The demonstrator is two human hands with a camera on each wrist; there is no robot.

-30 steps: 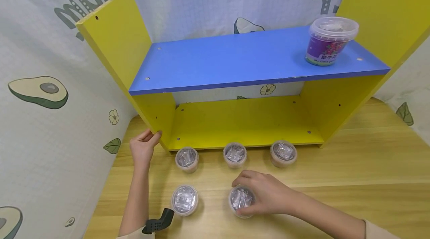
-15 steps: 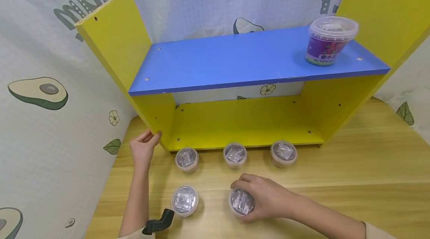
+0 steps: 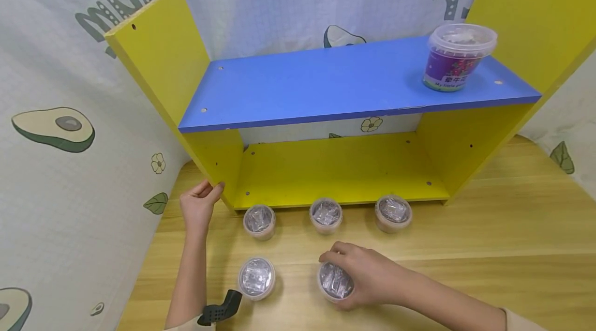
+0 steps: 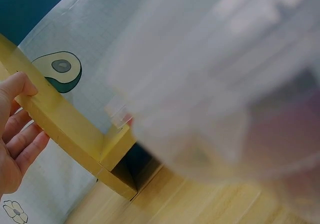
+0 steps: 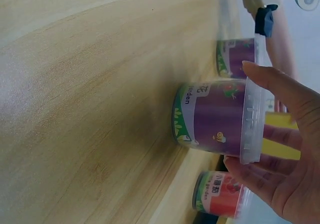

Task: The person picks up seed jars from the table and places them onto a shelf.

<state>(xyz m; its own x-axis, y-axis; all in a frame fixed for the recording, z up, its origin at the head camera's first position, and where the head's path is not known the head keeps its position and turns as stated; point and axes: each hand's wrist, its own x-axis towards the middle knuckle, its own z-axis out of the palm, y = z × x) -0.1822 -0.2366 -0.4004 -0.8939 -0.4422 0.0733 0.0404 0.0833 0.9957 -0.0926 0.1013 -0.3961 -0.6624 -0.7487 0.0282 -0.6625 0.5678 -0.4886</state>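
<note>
In the head view my left hand [image 3: 197, 209] holds the left side panel [image 3: 209, 165] of a yellow shelf near its bottom front edge. The left wrist view has its thumb on one face of that yellow panel [image 4: 60, 119] and the fingers on the other. At the front of the table, my right hand [image 3: 372, 276] grips a clear-rimmed plastic tub [image 3: 336, 280] at its rim. From the right wrist, this tub [image 5: 217, 115] has a purple label with a bee and stands upright, thumb and fingers on opposite sides of its rim. Its contents look wrapped in clear film.
Three similar tubs, including a middle one [image 3: 325, 215], line the shelf's front; another [image 3: 256, 278] stands left of my right hand. A purple-labelled tub [image 3: 453, 62] sits on the blue board [image 3: 326, 83]. A blurred translucent shape [image 4: 200, 84] covers much of the left wrist view.
My right thumb has slid off the tub's top to the near side of its rim, and the hand has shifted slightly toward me. The left hand stays on the panel.
</note>
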